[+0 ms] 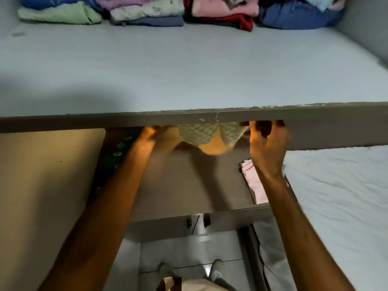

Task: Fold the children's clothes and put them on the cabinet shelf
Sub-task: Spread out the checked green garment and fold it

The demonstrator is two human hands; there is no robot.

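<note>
A small checked green-and-cream garment with an orange part below hangs between my two hands, just under the front edge of the upper cabinet shelf. My left hand grips its left side, and my right hand grips its right side; the fingertips of both are hidden behind the shelf edge. Folded children's clothes lie in several piles along the back of that upper shelf. A pink garment lies on the lower shelf, near my right wrist.
A dark patterned cloth lies at the lower shelf's left end. The white bed sheet lies to the right. The cabinet's right wall bounds the upper shelf. The tiled floor and my feet show below.
</note>
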